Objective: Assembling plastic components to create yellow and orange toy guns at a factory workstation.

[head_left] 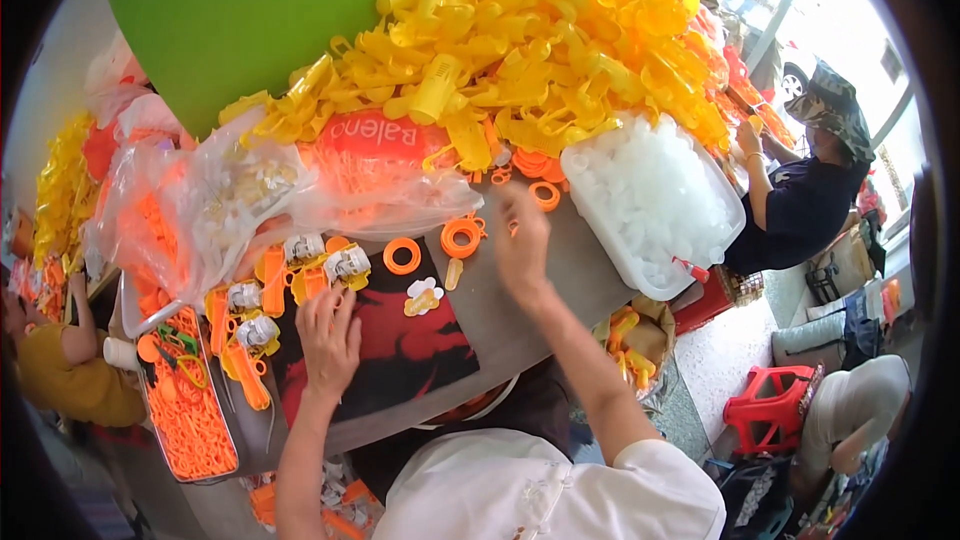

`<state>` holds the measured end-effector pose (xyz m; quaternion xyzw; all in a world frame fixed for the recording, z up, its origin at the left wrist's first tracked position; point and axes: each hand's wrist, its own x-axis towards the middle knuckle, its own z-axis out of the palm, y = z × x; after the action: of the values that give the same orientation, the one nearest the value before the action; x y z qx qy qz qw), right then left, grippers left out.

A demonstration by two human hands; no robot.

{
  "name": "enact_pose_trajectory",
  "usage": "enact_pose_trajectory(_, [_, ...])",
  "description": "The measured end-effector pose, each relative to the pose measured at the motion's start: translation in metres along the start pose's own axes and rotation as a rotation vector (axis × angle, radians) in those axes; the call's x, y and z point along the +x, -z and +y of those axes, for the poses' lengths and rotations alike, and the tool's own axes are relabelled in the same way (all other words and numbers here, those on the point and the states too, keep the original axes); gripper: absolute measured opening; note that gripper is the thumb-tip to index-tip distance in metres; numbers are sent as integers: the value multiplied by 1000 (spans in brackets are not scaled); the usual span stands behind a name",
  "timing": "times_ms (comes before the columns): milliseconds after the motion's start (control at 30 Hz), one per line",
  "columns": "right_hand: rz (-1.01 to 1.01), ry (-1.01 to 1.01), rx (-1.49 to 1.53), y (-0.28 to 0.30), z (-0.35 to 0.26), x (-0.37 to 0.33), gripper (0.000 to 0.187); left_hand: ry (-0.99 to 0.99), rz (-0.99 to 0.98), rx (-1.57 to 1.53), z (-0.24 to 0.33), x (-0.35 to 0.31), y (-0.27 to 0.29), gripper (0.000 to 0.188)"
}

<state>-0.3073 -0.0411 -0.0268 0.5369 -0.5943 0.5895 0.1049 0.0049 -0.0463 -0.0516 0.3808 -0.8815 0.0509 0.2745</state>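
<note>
My left hand rests at the edge of a black and red mat, palm down with its fingers stretched out. Its fingertips are close to an orange and white plastic assembly; whether they touch it I cannot tell. Similar assemblies and an orange handle-like part lie to its left. My right hand is smeared by motion over the grey table, near a small orange ring. Larger orange rings and a yellow and white cloud-shaped piece lie between my hands.
Yellow plastic parts are heaped at the back. A white tub of translucent pieces stands right, a metal tray of orange clips left. Plastic bags lie behind. A red stool and other people are nearby.
</note>
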Motion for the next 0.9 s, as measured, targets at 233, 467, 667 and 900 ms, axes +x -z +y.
enact_pose_trajectory(233, [30,234,-580,-16,118,135,29,56,-35,-115,5,-19,-8,26])
enact_pose_trajectory(467, [-423,-143,-345,12,86,201,27,81,-29,-123,6,-19,-3,26])
enact_pose_trajectory(667, [-438,-336,-66,45,37,174,32,64,68,-126,7,-13,-1,27])
enact_pose_trajectory(900, [-1039,77,386,74,-63,65,14,291,537,-627,54,-15,36,49])
